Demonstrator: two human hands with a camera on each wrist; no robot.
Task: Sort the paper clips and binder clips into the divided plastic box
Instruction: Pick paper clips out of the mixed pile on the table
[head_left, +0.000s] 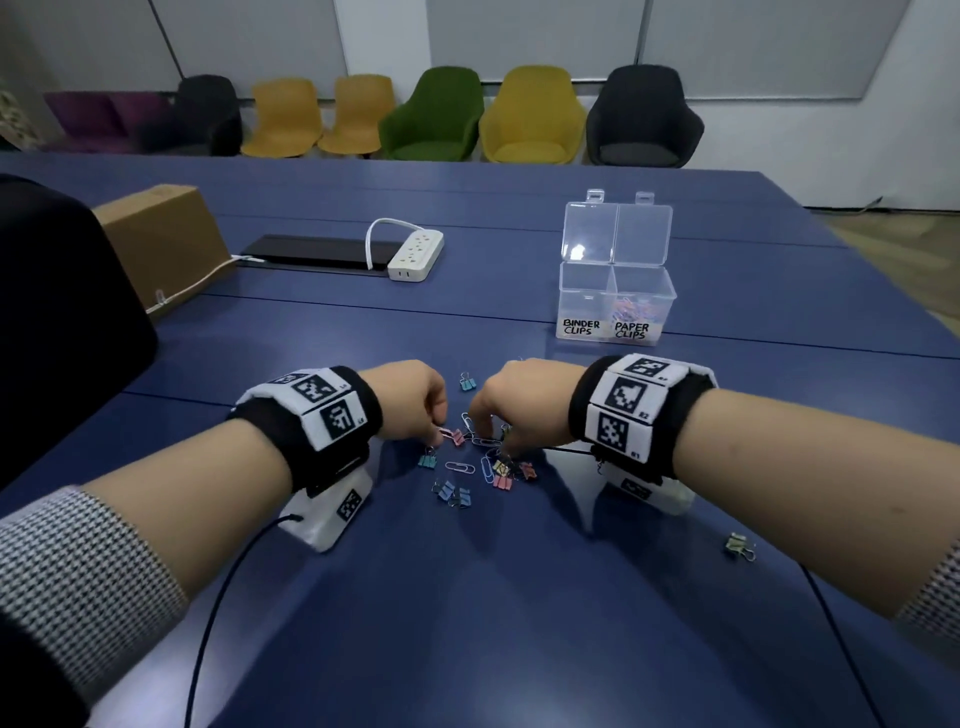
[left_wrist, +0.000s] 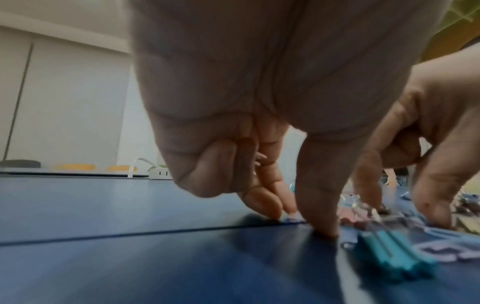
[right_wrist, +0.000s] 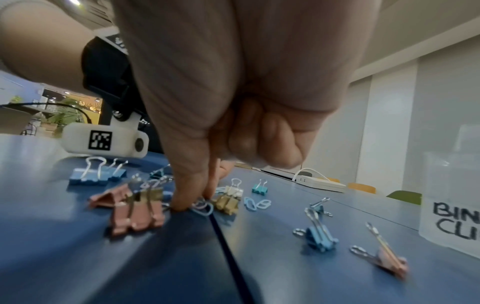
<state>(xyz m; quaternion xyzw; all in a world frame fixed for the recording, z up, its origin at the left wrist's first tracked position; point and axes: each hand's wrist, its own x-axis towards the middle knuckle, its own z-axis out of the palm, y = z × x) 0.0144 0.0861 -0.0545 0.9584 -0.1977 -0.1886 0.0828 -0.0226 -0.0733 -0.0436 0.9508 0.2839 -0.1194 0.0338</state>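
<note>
While both hands, the left hand (head_left: 410, 397) and right hand (head_left: 511, 400), pinch at flat, slippery paper clips (head_left: 460, 466) at the box's (head_left: 615, 306) 7 o'clock, light, stiff wire seems best nipped by its edge.

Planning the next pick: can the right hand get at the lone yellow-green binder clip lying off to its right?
Probably yes. The yellow-green binder clip lies alone on bare table, with nothing around or over it. The right hand is busy, its fingertips down in the clip pile, so it must first lift and swing back.
</note>
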